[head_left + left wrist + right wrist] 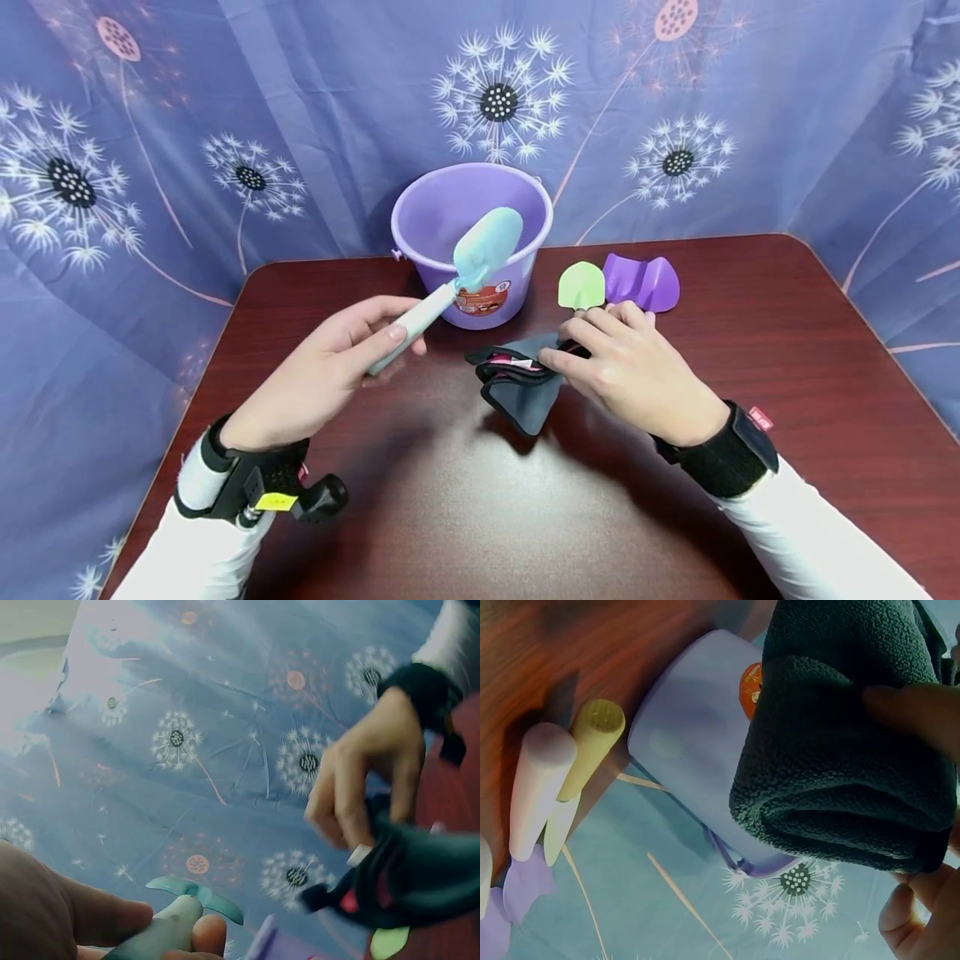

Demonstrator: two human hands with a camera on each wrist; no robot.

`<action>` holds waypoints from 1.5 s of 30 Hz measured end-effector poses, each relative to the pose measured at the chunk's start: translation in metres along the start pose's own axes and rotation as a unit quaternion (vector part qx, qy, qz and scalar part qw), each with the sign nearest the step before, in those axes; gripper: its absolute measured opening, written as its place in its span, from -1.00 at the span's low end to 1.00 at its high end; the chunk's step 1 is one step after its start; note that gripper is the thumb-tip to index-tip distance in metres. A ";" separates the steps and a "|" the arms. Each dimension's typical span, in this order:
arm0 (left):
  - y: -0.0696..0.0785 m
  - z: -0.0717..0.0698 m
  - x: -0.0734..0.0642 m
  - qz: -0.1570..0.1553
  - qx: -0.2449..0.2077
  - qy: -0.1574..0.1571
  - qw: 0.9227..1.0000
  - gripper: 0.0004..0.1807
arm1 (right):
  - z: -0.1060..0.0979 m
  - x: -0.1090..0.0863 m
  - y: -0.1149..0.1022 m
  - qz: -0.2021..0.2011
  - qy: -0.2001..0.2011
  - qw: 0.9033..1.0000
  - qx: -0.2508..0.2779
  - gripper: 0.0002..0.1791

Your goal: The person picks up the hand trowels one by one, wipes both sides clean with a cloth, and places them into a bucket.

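Note:
My left hand [330,367] grips the pale handle of a toy shovel [489,240] with a light blue blade. The shovel is tilted up to the right, and its blade overlaps the front of a purple bucket [525,279] in the head view. My right hand [630,375] pinches a folded dark grey cloth [528,396] with black edging and some pink inside. Fuzzy fabric shows on the cloth [832,750] in the right wrist view, where it partly covers the bucket. Part of the right hand's fingers is hidden behind the cloth.
Beyond the right hand lie a green-bladed toy shovel [581,285] and purple shovel blades [637,283]. Their pink handle [544,787] and yellowish handle [592,750] show in the right wrist view. A blue dandelion-print curtain [337,125] hangs behind the dark red-brown table [787,358].

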State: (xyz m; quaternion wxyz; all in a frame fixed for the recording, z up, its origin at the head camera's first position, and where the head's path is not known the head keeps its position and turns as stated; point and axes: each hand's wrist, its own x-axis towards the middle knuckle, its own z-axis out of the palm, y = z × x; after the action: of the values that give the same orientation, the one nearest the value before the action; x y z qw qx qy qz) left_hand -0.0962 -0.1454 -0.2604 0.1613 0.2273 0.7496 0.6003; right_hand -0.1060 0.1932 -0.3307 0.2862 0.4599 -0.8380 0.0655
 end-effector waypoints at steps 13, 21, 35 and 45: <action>0.033 -0.032 0.035 0.040 0.346 0.094 0.933 -0.64 | -0.018 0.006 -0.015 -0.010 0.023 1.000 0.003 -0.76; 0.031 -0.046 0.080 0.029 0.466 0.085 0.880 -0.65 | -0.011 -0.006 -0.015 -0.006 -0.001 1.000 0.013 -0.71; 0.039 -0.046 0.152 -0.082 0.618 -0.012 0.781 -0.78 | -0.015 -0.016 -0.020 0.006 -0.054 0.998 0.028 -0.66; 0.022 -0.041 0.186 -0.142 0.647 -0.074 0.745 -0.80 | -0.015 -0.022 -0.021 0.011 -0.067 0.997 0.040 -0.63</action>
State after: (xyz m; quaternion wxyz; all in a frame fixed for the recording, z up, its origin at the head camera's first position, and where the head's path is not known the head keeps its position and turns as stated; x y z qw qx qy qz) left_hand -0.2710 -0.0761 -0.2236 0.1140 0.2122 0.9674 -0.0778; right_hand -0.0736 0.2032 -0.3333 0.2096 0.4651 -0.8572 0.0710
